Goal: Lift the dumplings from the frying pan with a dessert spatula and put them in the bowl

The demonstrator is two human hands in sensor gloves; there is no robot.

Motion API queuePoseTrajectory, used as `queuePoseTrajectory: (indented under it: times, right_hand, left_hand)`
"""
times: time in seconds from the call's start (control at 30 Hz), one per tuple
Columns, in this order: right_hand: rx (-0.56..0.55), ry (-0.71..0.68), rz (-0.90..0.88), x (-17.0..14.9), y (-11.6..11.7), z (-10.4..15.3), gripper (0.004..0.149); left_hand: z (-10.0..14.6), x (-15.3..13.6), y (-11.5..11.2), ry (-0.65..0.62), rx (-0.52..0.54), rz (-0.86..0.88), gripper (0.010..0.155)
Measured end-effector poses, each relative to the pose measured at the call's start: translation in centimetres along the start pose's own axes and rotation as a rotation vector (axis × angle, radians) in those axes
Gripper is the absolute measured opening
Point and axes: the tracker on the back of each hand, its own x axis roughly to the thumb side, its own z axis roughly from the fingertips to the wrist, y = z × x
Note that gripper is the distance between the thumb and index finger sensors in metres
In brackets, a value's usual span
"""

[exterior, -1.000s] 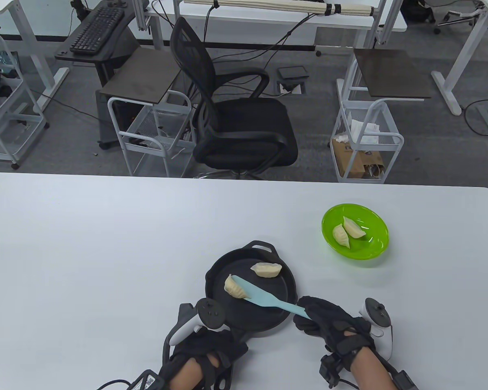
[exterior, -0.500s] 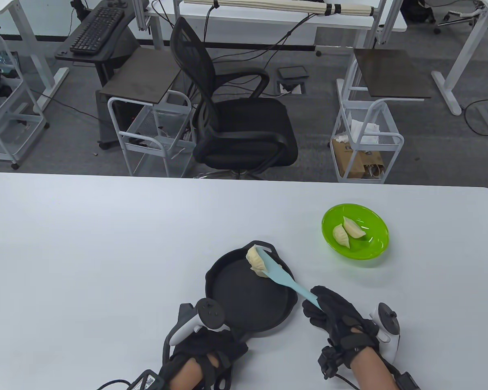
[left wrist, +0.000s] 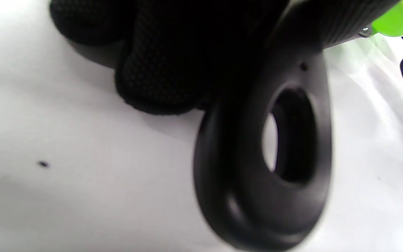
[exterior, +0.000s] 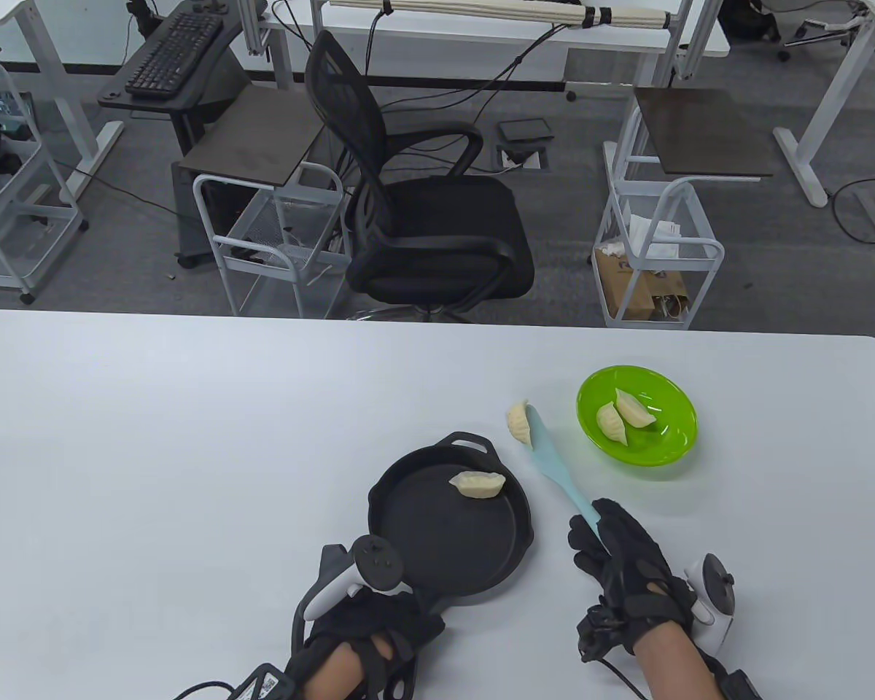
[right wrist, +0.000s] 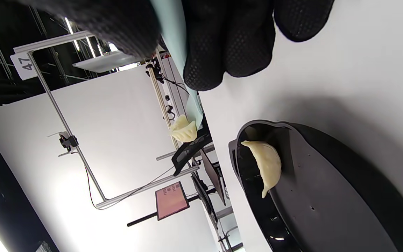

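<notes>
White table (exterior: pixel 189 437), office clutter behind. Right hand (exterior: pixel 620 561) fingers clamp the dessert spatula (exterior: pixel 554 467) handle; its dumpling (exterior: pixel 518 423) (soft, slippery, balanced on the tip) has left the frying pan (exterior: pixel 437 547) and now hovers beside the bowl (exterior: pixel 671 452). Left hand (exterior: pixel 368 627) grips the pan handle.

pan handle (left wrist: pixel 264 157) blurred and cut off, left hand (exterior: pixel 368 631) fingers hidden under tracker (exterior: pixel 350 576)
</notes>
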Motion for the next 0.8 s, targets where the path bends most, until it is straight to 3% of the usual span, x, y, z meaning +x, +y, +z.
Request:
queuePoseTrajectory:
  times: [0.8]
  right_hand:
    - [-0.171, -0.09, -0.11, 1.5, -2.4, 0.2, 0.06]
  left_hand:
    - [0.0, 0.0, 0.0, 0.0, 0.0, 0.0, 0.066]
